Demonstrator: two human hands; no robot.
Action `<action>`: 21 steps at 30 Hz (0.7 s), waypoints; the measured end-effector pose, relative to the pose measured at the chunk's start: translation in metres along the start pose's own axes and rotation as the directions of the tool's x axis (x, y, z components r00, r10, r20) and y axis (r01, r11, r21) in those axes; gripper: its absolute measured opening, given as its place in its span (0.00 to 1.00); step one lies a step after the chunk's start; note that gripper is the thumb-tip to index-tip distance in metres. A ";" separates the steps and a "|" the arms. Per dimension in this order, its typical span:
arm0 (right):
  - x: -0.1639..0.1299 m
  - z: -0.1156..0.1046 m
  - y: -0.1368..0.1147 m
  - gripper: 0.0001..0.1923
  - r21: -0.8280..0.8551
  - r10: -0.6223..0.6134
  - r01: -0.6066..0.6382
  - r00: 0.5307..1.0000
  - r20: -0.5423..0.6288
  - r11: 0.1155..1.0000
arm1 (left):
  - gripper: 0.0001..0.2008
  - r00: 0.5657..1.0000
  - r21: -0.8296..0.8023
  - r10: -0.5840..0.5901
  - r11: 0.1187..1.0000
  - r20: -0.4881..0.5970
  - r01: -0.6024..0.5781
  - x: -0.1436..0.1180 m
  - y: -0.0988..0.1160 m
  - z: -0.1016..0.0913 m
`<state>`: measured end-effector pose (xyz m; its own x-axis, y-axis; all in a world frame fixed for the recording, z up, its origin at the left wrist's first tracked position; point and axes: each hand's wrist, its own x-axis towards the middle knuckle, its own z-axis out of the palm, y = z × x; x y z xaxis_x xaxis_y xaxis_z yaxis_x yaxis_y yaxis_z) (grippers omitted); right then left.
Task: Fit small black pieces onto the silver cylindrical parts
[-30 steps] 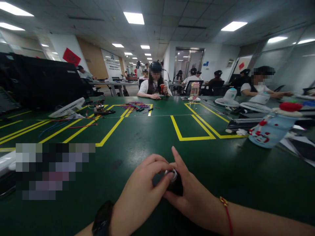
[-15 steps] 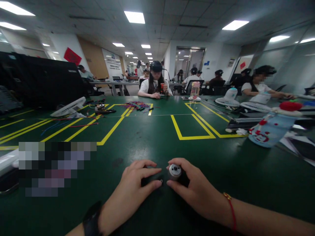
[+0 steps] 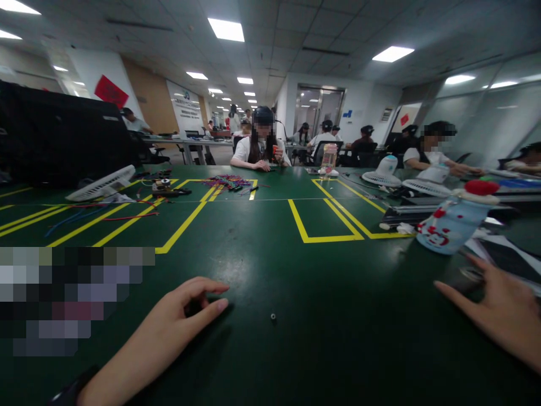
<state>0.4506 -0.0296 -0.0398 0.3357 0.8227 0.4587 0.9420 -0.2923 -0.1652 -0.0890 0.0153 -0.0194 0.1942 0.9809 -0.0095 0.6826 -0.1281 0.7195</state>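
Observation:
My left hand (image 3: 177,318) rests on the green table (image 3: 262,254) at the lower left. Its fingers are loosely curled and apart, and nothing shows in them. A tiny round metal part (image 3: 273,317) lies alone on the table, a little to the right of its fingertips. My right hand (image 3: 502,307) is far out at the right edge with thumb and fingers spread. A small silver-rimmed round piece (image 3: 469,274) sits between its thumb and forefinger; I cannot tell whether it is gripped.
A pale blue bottle with red spots (image 3: 448,225) lies tilted beside my right hand, with flat dark items behind it. Yellow tape lines (image 3: 325,238) mark the table. A white fan (image 3: 101,183) and loose wires lie far left. Other people sit at the far side.
My right hand has swung far to the right, taking the silver-capped piece away from the middle. My left hand has drawn back to the left, leaving the tiny part on the table.

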 end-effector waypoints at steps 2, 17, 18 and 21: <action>-0.005 -0.002 -0.035 0.42 -0.093 -0.141 0.128 0.979 -0.150 0.987 | 0.18 1.000 0.001 0.016 1.000 -0.002 -0.016 0.000 0.002 0.002; -0.037 -0.002 -0.220 0.09 0.505 -0.670 0.555 0.739 0.065 0.661 | 0.16 0.999 0.014 0.042 0.999 0.028 -0.043 0.003 -0.020 0.006; -0.027 -0.006 -0.195 0.10 0.426 -0.617 0.561 0.787 -0.010 0.710 | 0.15 0.998 0.017 0.045 0.999 0.033 -0.046 0.003 -0.019 0.007; 0.001 -0.018 -0.111 0.12 0.090 -0.443 0.463 0.878 -0.181 0.882 | 0.16 0.998 0.029 0.047 0.998 0.040 -0.048 0.003 -0.016 0.009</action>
<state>0.3470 -0.0050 -0.0052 -0.1221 0.7636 0.6341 0.9859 0.1672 -0.0115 -0.0925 0.0192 -0.0372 0.2539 0.9672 -0.0033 0.6926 -0.1794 0.6987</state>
